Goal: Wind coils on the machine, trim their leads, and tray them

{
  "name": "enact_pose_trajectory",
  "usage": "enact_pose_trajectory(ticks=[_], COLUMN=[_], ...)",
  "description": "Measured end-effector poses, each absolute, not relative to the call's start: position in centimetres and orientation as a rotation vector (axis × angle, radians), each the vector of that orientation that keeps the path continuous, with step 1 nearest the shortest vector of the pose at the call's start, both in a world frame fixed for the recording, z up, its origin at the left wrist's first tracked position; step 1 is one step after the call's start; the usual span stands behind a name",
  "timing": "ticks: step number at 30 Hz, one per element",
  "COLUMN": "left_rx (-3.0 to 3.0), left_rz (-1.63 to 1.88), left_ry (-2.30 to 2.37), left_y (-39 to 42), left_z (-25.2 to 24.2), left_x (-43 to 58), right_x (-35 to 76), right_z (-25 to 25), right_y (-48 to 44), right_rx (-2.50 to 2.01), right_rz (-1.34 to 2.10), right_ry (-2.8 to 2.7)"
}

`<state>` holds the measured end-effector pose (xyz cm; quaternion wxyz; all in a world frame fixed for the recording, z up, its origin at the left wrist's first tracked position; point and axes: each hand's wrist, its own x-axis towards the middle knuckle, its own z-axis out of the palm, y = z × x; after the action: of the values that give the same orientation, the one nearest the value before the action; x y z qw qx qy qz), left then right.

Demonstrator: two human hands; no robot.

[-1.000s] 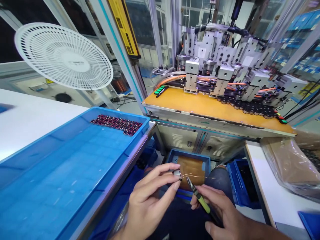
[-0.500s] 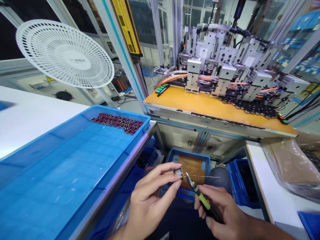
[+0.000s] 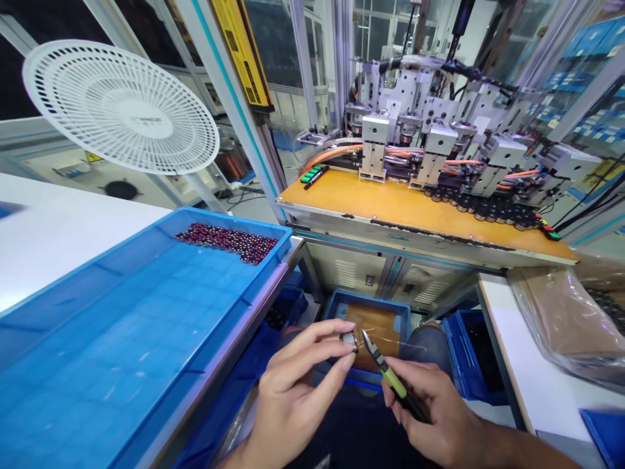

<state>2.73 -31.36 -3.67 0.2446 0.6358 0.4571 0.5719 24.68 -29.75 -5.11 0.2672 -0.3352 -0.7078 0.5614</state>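
Between the thumb and fingers of my left hand (image 3: 305,374) is a small round coil part (image 3: 349,339), grey with a dark rim. Thin copper wires (image 3: 390,340) stick out of it to the right. My right hand (image 3: 434,404) is closed around wire cutters (image 3: 396,382) with green and black handles. Their jaws (image 3: 368,342) point up and left, just right of the coil part, close to the wires. Whether the jaws touch a wire I cannot tell. Both hands are above my lap.
At left, a large blue tray (image 3: 122,352) holds rows of small dark-red parts (image 3: 229,242). Ahead stands a machine (image 3: 434,137) over an orange plate (image 3: 351,195), with dark parts (image 3: 488,207) lined up on it. A blue bin (image 3: 405,309) sits below my hands; a fan (image 3: 127,111) is at left.
The cutters have shifted slightly left and up relative to the wires, and the long wire's far end now droops. My left hand holds the coil part almost still. The view has tilted slightly.
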Motion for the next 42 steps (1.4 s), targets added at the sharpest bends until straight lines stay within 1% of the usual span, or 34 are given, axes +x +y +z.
enact_pose_trajectory(ticks=[5,11,17,23,30,42], left_rx=[1.827,1.599,1.644,1.652,1.588,1.466], left_rz=[1.648,1.781,1.814,1.795,1.734,1.671], left_ry=[1.127,0.904,0.939,0.989,1.013,1.088], left_y=[-31.4,-31.5,-31.6,-32.0,-32.4,-32.6], left_z=[-4.2,-5.0,-5.4,-5.6,-5.5,-5.2], left_x=[2.5,2.8,2.9,2.5,2.4,2.4], right_x=[26.0,27.1,26.7,26.2,25.8,25.6], right_z=[-5.5,-3.8,-2.2,-2.2,-1.9,-2.8], right_y=[-30.0,-29.8,-29.4,-29.3,-29.3,-29.5], right_rx=[-0.784,-0.529,-0.524,-0.465,-0.488,-0.549], right_rz=[1.618,1.712,1.781,1.765,1.831,1.884], right_ry=[-1.796,-1.797,-1.793,-1.779,-1.731,-1.700])
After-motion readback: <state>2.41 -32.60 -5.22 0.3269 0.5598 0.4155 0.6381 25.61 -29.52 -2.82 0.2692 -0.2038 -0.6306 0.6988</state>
